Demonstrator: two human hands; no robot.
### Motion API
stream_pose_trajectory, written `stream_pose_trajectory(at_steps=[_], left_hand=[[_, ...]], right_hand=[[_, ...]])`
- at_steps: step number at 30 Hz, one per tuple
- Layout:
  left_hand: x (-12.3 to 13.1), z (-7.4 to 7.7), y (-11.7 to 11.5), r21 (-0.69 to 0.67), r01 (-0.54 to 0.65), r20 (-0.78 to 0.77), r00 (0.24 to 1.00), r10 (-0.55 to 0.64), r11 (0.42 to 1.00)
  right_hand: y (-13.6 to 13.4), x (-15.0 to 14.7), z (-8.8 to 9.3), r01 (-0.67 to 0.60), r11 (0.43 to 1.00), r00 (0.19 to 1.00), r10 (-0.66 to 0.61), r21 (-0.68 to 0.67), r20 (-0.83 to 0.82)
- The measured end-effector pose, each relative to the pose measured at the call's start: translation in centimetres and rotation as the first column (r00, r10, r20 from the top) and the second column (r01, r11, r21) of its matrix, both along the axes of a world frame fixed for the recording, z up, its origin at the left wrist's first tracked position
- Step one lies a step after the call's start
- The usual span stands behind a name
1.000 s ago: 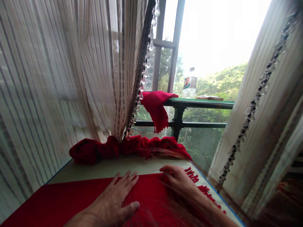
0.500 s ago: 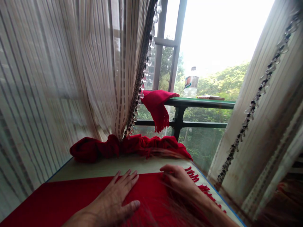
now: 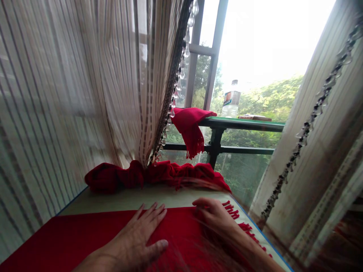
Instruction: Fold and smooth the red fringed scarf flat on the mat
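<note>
A red scarf (image 3: pixel 70 238) lies spread flat on the pale table (image 3: pixel 127 199), its fringe (image 3: pixel 245 226) along the right side. My left hand (image 3: pixel 138 234) rests on the cloth with fingers stretched and thumb apart, its fingertips near the far edge. To its right, my right hand (image 3: pixel 215 215) is closed at that same far edge, fingers curled against the fabric; its fingertips are partly hidden. Beyond both hands, a bunched red cloth (image 3: pixel 167 173) lies across the far end of the table.
Another red fringed scarf (image 3: pixel 190 128) hangs over the green railing (image 3: pixel 249 124). A plastic bottle (image 3: pixel 231 100) and a flat object (image 3: pixel 255 117) stand on that rail by the open window. Sheer curtains (image 3: pixel 85 75) with bead trim (image 3: pixel 306 130) hang on both sides. Blurred hair strands cross the view.
The view has shifted very slightly, so the background sits a little further right. Both hands and the scarf keep their places.
</note>
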State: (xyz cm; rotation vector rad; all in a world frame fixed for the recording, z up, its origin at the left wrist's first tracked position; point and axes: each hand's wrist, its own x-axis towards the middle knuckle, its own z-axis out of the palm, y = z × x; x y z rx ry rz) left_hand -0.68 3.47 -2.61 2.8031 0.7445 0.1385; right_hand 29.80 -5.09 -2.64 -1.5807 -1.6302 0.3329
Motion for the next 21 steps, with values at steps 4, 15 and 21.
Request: stream_pose_trajectory(at_steps=[4,15,21], left_hand=[[-0.1,-0.5,0.3,0.016,0.021,0.030,0.999,-0.021,1.000],[0.2,-0.2,-0.2,-0.003,0.010,0.072,0.997,-0.010,1.000],[0.1,0.1,-0.2,-0.020,0.015,0.041,0.999,-0.014,1.000]], right_hand=[[-0.8,-1.7,0.5,-0.042,0.999,0.997,0.039,0.028,0.072],[-2.8,-7.1,2.7,-0.330,0.873,0.849,0.441,-0.360,0.290],[-3.4,-5.8,3.4,-0.180,0.880,0.893,0.334,-0.439,0.301]])
